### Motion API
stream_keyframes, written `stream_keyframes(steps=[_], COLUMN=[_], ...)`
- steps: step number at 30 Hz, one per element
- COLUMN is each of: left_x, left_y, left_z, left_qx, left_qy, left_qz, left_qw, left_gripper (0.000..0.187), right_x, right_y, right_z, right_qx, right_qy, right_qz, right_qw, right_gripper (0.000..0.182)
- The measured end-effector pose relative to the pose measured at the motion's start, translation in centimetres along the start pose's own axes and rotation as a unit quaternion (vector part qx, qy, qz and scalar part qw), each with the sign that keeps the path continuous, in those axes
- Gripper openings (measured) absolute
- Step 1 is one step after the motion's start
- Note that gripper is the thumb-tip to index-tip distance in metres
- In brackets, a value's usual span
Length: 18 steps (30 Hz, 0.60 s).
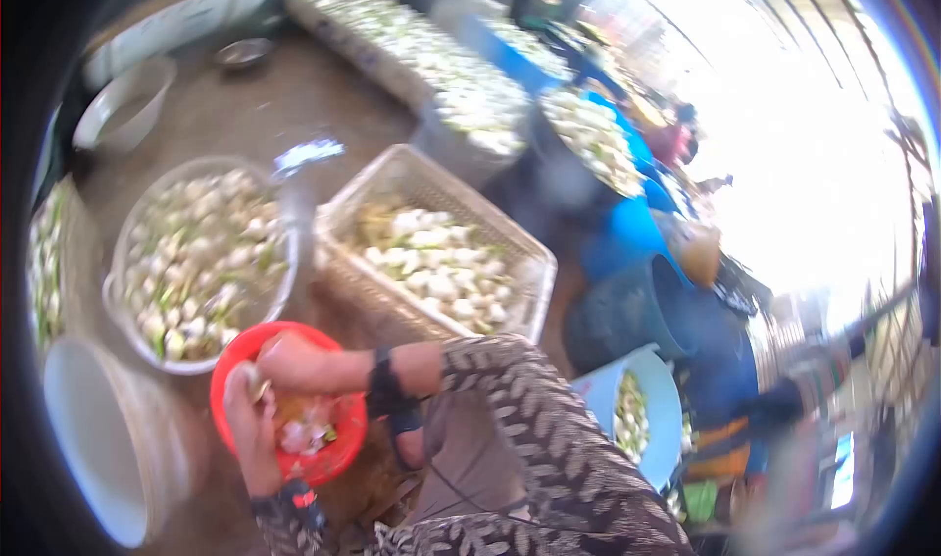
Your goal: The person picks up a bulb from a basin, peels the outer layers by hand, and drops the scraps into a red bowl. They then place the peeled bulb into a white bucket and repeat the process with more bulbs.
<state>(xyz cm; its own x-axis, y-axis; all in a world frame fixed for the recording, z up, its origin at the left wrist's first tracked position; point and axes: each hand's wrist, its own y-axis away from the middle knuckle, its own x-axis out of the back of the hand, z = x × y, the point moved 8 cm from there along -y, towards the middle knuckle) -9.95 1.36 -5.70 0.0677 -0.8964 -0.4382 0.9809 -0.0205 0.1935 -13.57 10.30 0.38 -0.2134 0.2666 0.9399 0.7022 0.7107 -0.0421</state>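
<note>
Both hands are together over a red basin. My left hand is closed around a small pale bulb, which looks like an onion and is partly hidden by the fingers. My right hand is closed against its upper side; whatever its fingers grip is hidden and blurred. Pinkish-white peelings with a bit of green lie in the bottom of the basin, below the hands.
Beyond the red basin stands a wide tub of bulbs in water. A plastic crate holds more white bulbs. An upright white bucket is at left, a light blue bucket at right. Bulb-filled containers line the back.
</note>
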Motion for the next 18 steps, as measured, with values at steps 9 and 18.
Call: stream_keyframes(steps=[9, 18], left_x=[-1.0, -2.0], left_y=[4.9, 6.9], left_z=[-0.5, 0.0], left_qx=[0.019, 0.046], left_qy=[-0.028, -0.047], left_qz=[0.027, 0.073], left_qw=[0.999, 0.995], left_gripper=[0.019, 0.015], right_x=[0.8, 1.4], right_y=[5.0, 6.8], right_z=[-4.1, -5.8], right_qx=[-0.018, 0.008], right_qy=[0.053, 0.063], right_qz=[0.032, 0.064], right_qw=[0.998, 0.996], right_gripper=[0.013, 0.011])
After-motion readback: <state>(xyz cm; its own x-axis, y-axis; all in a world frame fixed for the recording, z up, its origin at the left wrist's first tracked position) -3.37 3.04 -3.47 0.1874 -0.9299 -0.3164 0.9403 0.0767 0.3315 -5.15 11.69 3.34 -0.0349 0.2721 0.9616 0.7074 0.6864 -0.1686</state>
